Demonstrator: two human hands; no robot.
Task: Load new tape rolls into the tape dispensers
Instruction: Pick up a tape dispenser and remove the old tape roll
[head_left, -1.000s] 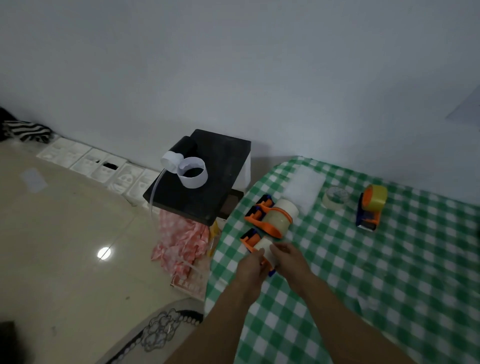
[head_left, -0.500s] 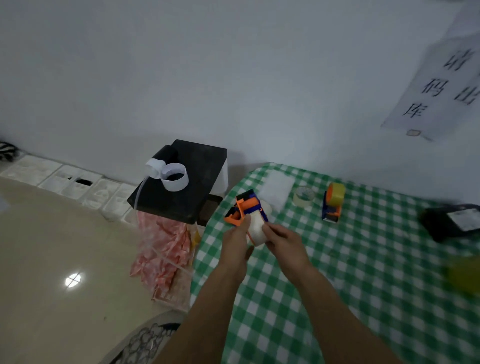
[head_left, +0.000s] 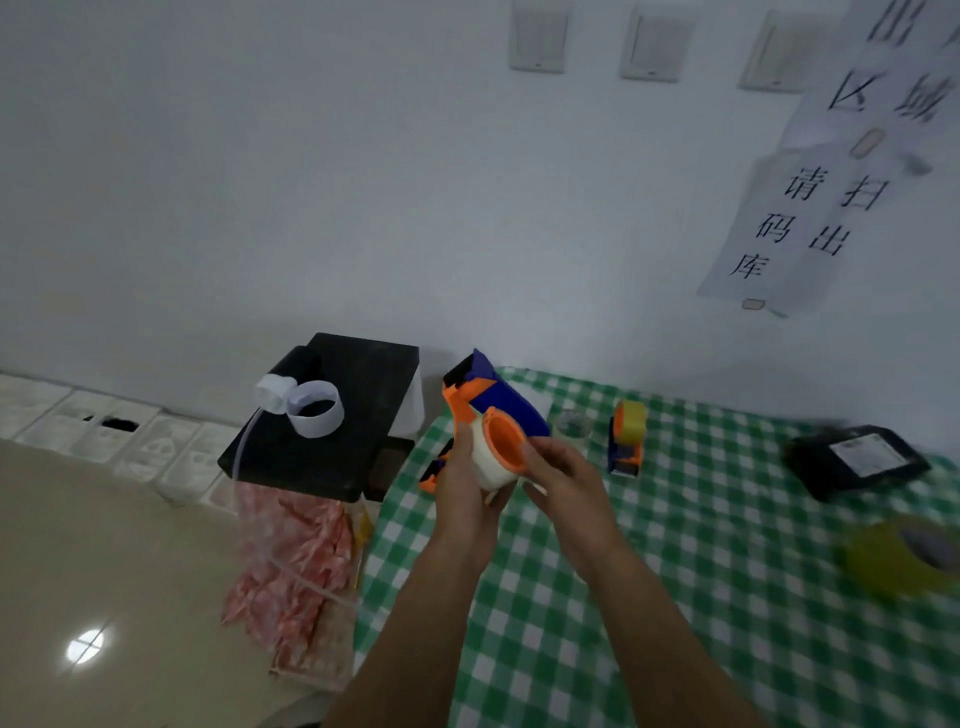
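Our two forearms reach forward over the near edge of the bench (head_left: 675, 597), draped in a green-and-white checked cloth. Our left hand (head_left: 465, 491) is wrapped around a white tape roll (head_left: 485, 462) seated on the orange hub of a blue-and-orange tape dispenser (head_left: 488, 400), held up off the cloth at the bench's left edge. Our right hand (head_left: 563, 478) is curled at the roll's right side, its fingertips pinching at the roll's edge; whether a loose tape end is between them we cannot tell.

Part of another orange dispenser (head_left: 431, 475) shows just behind the left hand, mostly hidden. Farther right on the cloth stands a third dispenser (head_left: 626, 439) loaded with a yellowish roll, with a clear tape roll (head_left: 571, 423) just to its left. A blurred yellow roll (head_left: 898, 564) lies near the right edge, and beyond it a black package (head_left: 857, 460) with a white label.

Left of the bench, a black stand (head_left: 353, 415) carries curled white paper strips (head_left: 311, 410), above a pink patterned bag (head_left: 291, 561). Printed paper signs (head_left: 795, 218) hang on the far white wall.
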